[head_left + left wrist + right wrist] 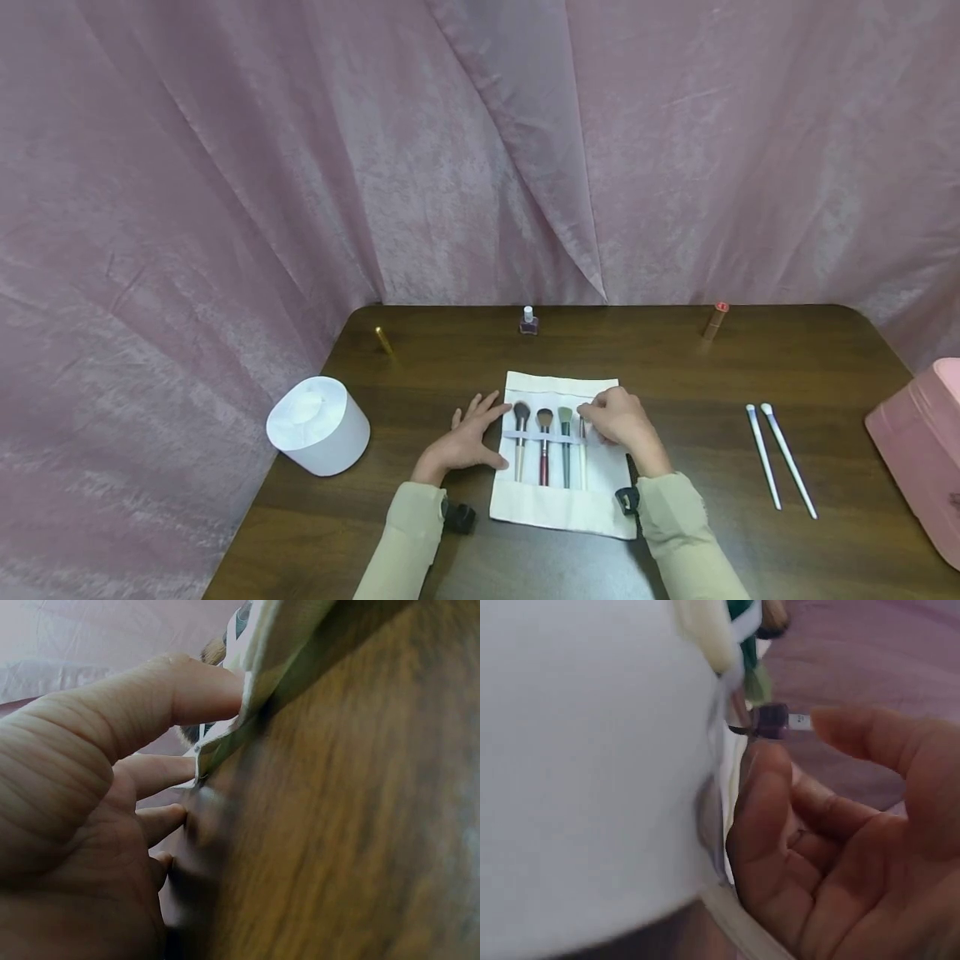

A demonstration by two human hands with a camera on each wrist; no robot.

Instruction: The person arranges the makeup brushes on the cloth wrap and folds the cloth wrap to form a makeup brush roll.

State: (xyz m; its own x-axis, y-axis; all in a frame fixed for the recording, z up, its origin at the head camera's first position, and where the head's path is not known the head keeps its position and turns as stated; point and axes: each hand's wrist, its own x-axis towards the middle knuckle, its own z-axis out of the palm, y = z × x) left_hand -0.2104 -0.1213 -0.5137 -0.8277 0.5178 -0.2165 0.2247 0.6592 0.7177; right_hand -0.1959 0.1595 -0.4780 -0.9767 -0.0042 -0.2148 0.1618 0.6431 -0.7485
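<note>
A cream cloth brush roll lies open in the middle of the dark wooden table. Under its elastic band sit three makeup brushes and a thin pale brush. My left hand lies flat on the table, its thumb pressing the roll's left edge. My right hand rests over the roll's right side, fingers loosely curled, fingertips at the thin brush's head. In the right wrist view the index finger touches the white cloth, and nothing lies between it and the thumb.
Two white-handled brushes lie on the right. A pink box stands at the right edge and a white round container at the left. Along the back stand a gold tube, a nail polish bottle and a copper tube. A pink curtain hangs behind.
</note>
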